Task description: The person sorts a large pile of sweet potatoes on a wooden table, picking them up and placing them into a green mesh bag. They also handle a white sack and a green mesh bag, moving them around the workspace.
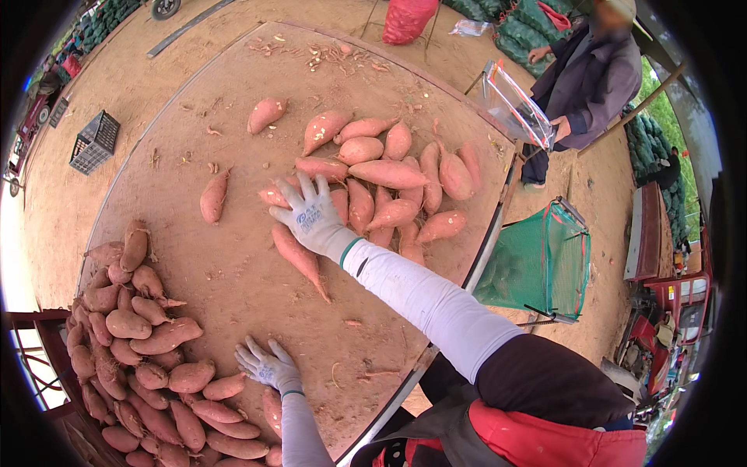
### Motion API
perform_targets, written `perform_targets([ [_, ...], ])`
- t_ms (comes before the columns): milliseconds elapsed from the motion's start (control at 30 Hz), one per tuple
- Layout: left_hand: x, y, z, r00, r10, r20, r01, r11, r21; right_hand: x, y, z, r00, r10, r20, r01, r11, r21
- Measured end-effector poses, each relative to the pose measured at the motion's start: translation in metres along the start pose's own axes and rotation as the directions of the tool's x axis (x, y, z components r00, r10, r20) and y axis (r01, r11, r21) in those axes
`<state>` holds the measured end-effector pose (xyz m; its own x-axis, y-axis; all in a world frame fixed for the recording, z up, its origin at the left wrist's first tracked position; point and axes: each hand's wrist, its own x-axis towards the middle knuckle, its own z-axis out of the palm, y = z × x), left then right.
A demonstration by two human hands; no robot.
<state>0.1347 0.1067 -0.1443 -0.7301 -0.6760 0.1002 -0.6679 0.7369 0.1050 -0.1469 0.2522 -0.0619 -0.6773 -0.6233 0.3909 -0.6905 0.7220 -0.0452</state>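
Observation:
My right hand (309,216), in a pale work glove with a green cuff edge, lies palm down with spread fingers over sweet potatoes at the left side of a loose cluster (388,174). A long tapered sweet potato (297,257) lies just below its palm. Lower down, my left hand (268,365), gloved alike, is flat near the tabletop (233,303) with its fingers apart, holding nothing. A large heap of sweet potatoes (169,338) is to its left, and one (226,386) lies close to its fingertips. Two single sweet potatoes (215,197) (267,115) lie apart.
Root scraps (335,53) litter the table's far end. A green mesh bag (537,262) hangs on a frame by the right edge. Beyond, a person (589,76) holds another bag frame (516,105). A black crate (95,142) stands on the ground at left; filled net sacks (528,38) are behind.

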Motion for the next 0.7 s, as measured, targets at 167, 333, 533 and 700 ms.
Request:
perform_targets([
  [167, 0.002, -0.008, -0.001, 1.0, -0.016, 0.016, 0.016, 1.0, 0.012, -0.024, 0.04, -0.076, 0.993, 0.097, 0.061, -0.112, 0.937, 0.329],
  [333, 0.001, 0.003, -0.002, 1.0, -0.004, 0.013, 0.003, 0.999, 0.046, -0.107, 0.104, -0.077, 0.986, 0.028, 0.167, -0.022, 0.999, -0.04],
  [533, 0.0, 0.005, -0.002, 1.0, -0.007, 0.022, 0.007, 1.0, 0.025, -0.043, 0.137, -0.047, 0.977, 0.197, 0.08, -0.19, 0.978, -0.089],
  [700, 0.003, 0.002, -0.009, 0.999, -0.03, 0.021, 0.03, 0.999, -0.018, -0.009, 0.125, -0.031, 0.952, 0.281, 0.119, -0.248, 0.94, -0.233],
])
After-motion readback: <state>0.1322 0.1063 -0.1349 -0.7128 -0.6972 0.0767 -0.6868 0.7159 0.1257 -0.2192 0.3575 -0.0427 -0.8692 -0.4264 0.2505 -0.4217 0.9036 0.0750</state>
